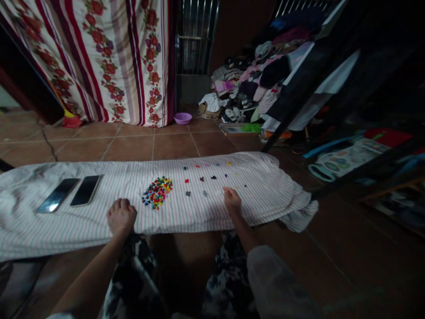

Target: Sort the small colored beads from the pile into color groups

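Observation:
My right hand [233,201] hovers at or rests on the striped cloth [206,217], its thumb and fingers pinched together. Whatever is between those fingertips is too small to make out. Just left of them lies a faint white cluster of pieces [218,192]. Small sorted clusters spread around it: grey [205,193], dark grey [188,193], red [186,180], brown [202,179] and black [214,177]. A mixed heap of tiny coloured pieces [157,192] sits between my hands. My left hand [121,216] lies on the cloth with its fingers curled in.
Two phones [86,190] lie at the left on the cloth. Behind are a floral curtain [113,62], a purple basin [183,118] and a big clothes pile [249,84]. A dark post [292,102] stands at the right.

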A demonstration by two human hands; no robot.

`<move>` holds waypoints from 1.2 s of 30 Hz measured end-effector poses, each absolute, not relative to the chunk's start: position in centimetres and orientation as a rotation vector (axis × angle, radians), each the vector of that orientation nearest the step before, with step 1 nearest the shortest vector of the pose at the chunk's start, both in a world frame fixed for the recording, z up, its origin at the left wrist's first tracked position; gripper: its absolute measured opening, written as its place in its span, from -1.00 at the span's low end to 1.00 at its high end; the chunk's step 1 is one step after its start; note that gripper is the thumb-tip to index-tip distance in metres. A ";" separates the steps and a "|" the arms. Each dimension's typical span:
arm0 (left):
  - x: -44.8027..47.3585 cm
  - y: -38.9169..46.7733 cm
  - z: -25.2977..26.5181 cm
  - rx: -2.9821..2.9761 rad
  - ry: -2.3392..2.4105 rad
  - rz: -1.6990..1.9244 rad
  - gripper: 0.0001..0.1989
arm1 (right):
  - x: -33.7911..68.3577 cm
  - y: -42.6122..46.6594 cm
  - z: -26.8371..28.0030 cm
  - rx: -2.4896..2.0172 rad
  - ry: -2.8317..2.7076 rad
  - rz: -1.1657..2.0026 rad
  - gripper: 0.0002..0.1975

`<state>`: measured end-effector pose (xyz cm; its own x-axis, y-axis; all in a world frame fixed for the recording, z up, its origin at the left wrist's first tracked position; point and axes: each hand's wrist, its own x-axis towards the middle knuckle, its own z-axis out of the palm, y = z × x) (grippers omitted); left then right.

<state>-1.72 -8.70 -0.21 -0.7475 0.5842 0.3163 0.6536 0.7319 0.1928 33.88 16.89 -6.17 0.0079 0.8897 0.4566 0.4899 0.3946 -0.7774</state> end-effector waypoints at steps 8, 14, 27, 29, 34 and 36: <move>-2.3 -8.7 -1.2 -0.961 -2.678 -0.495 -0.68 | 33.8 17.0 -5.9 -1.297 -1.618 0.491 -0.65; -2.4 -8.6 -1.4 -0.961 -2.670 -0.551 -0.66 | 33.8 17.2 -6.0 -1.308 -1.646 0.489 -0.66; -2.6 -8.6 -1.8 -0.943 -2.653 -0.613 -0.65 | 33.7 17.3 -5.1 -1.286 -1.593 0.624 -0.57; -2.5 -8.6 -1.7 -0.945 -2.655 -0.605 -0.65 | 33.0 17.4 -4.6 -1.276 -1.582 0.648 -0.54; -2.6 -8.7 -1.7 -0.935 -2.660 -0.622 -0.66 | 29.4 16.0 -2.8 -1.114 -1.667 0.742 -0.54; -2.6 -8.7 -1.8 -0.929 -2.657 -0.630 -0.67 | 27.6 14.8 -2.1 -0.996 -1.759 0.820 -0.56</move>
